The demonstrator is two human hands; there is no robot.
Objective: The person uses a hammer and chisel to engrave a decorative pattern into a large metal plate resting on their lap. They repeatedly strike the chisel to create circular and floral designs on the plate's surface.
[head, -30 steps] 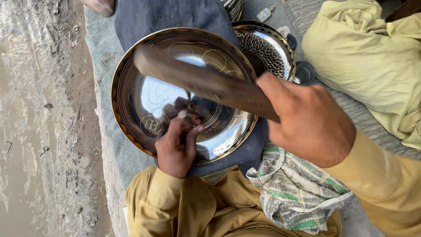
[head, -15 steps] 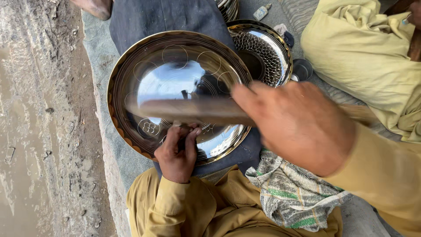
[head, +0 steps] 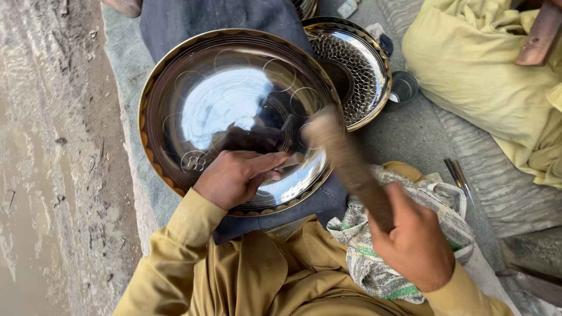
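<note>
A large shiny metal plate (head: pixel 153 93) with engraved circles and a brassy rim lies on dark blue cloth (head: pixel 187 23) over my lap. My left hand (head: pixel 234 175) rests on the plate's near part. Its fingers are pinched on a small metal punch that barely shows. My right hand (head: pixel 415 243) grips the handle of a wooden mallet (head: pixel 342 155). The blurred mallet head is right next to my left fingertips, above the plate's right side.
A second patterned metal plate (head: pixel 360 64) lies behind the first, with a small metal cup (head: pixel 402 90) beside it. A checked cloth (head: pixel 363 263) lies on my right knee, and thin metal tools (head: pixel 455 174) on the grey mat. Another person's yellow garment (head: pixel 480 76) fills the top right. Bare dirt ground (head: pixel 52 164) is at left.
The mallet has swung from lying across the plate down to my left fingertips. My right hand has dropped toward the lower right. My left hand stays on the plate.
</note>
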